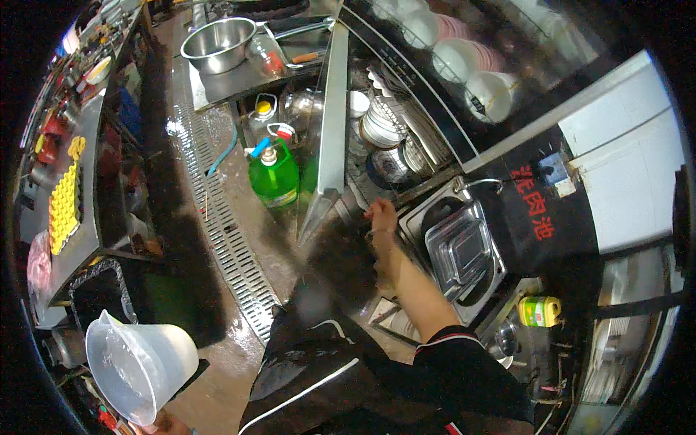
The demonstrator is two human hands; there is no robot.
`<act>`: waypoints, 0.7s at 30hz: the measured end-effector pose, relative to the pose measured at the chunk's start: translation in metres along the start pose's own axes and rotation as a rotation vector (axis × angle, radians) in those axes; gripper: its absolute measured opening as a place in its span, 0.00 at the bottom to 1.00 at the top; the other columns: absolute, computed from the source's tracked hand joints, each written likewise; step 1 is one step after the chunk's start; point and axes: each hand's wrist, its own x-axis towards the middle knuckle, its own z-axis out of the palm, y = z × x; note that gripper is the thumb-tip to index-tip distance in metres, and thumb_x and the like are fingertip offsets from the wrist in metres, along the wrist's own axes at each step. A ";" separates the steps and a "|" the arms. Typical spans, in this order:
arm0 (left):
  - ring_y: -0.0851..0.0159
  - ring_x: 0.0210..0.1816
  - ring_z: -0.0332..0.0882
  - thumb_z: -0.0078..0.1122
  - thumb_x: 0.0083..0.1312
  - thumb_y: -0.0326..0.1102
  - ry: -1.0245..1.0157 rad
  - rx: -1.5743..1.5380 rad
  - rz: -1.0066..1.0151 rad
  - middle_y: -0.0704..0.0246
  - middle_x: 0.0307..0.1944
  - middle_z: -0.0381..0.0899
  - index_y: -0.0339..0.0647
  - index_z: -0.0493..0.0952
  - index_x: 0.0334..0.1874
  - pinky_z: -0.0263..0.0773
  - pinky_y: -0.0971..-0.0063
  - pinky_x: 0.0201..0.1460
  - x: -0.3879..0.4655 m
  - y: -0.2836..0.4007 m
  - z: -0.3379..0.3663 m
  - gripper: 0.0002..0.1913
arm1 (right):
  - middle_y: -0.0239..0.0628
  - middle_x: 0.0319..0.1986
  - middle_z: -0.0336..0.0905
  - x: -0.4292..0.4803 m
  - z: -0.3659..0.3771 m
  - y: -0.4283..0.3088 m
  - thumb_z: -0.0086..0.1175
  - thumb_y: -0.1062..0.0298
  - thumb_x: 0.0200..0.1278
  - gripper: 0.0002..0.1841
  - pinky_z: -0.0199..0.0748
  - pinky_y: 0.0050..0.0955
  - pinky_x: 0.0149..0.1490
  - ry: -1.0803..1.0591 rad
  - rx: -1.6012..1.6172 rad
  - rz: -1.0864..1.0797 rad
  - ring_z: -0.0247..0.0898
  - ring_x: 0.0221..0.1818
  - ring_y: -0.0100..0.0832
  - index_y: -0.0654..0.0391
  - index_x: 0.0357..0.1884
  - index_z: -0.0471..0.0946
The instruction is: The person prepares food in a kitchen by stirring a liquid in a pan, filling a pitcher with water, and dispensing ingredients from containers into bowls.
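Observation:
A large translucent plastic jug is at the lower left, tilted on its side with its wide mouth facing left. At the bottom edge of the picture, my left hand grips the jug by its rim, and most of that hand is cut off. My right hand reaches forward, fingers curled, by the near corner of a dish cabinet. It is slightly blurred, and I cannot tell whether anything is in it. Just right of that hand is a steel sink with a clear lidded container over its basin.
Stacked plates fill the cabinet. A green plastic jug stands on the wet floor beside a drain grate. A steel bowl sits on a low bench. Yellow egg trays lie on the left counter. A yellow oil jug stands at right.

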 end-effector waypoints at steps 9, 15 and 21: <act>0.51 0.49 0.69 0.70 0.44 0.34 -0.006 -0.175 0.137 0.52 0.53 0.64 0.33 0.56 0.59 0.71 0.58 0.46 -0.014 -0.033 -0.005 0.41 | 0.38 0.28 0.71 0.252 -0.001 0.028 0.48 0.72 0.58 0.08 0.70 0.30 0.31 0.173 -0.439 -0.122 0.68 0.27 0.30 0.64 0.39 0.70; 0.52 0.44 0.72 0.57 0.58 0.37 -0.134 1.054 0.813 0.49 0.50 0.65 0.29 0.60 0.55 0.71 0.62 0.41 -0.048 0.063 0.123 0.27 | 0.39 0.30 0.71 0.316 -0.006 0.043 0.48 0.70 0.57 0.10 0.70 0.32 0.32 0.282 -0.874 -0.230 0.68 0.29 0.32 0.64 0.38 0.71; 0.55 0.45 0.71 0.56 0.58 0.37 0.048 0.329 0.182 0.52 0.50 0.66 0.35 0.60 0.58 0.70 0.65 0.41 -0.065 0.021 0.081 0.27 | 0.41 0.32 0.71 0.307 -0.005 0.053 0.49 0.69 0.56 0.11 0.70 0.34 0.33 0.295 -0.916 -0.122 0.69 0.31 0.34 0.64 0.38 0.72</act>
